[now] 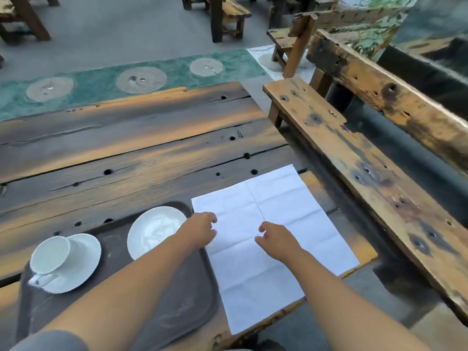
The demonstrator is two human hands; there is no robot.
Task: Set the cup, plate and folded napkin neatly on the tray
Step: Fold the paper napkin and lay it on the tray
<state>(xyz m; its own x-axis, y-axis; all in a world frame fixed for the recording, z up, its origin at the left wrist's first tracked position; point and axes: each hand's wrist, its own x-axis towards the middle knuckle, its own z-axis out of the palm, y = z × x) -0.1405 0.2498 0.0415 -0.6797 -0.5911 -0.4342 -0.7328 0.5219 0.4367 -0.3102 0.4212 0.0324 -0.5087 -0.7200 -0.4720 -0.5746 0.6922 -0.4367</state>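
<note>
The napkin [273, 239] is spread flat and unfolded (creases showing) on the table [126, 148], just right of the tray [187, 295]. Nothing is gripped: the left hand [200, 230] and right hand [277, 240] are held over it, fingers loosely curled. The cup [50, 257] and plate [154, 230] are seen on the tray.

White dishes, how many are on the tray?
3. A cup sits on a saucer at the tray's left side. A plate lies at its far right corner, partly hidden by the left hand.
</note>
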